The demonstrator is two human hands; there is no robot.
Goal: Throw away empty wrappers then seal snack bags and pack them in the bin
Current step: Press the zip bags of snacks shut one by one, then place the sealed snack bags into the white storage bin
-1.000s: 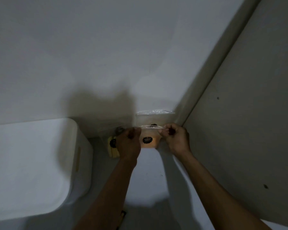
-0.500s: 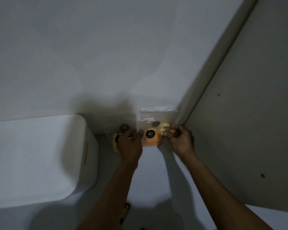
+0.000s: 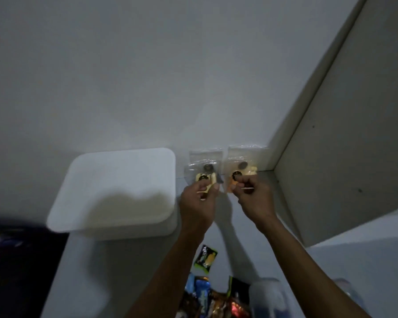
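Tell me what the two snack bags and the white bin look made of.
Left snack bag and right snack bag: thin clear plastic film, glossy; the contents show through and the tops catch glints. White bin: probably rigid moulded plastic, matte and smooth, judging by its rounded corners and even surface.

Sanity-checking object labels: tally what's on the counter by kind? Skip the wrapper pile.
Clear snack bags: 2, one in the left hand at, one in the right hand at
White bins: 1
Loose green wrappers: 1
Total: 4
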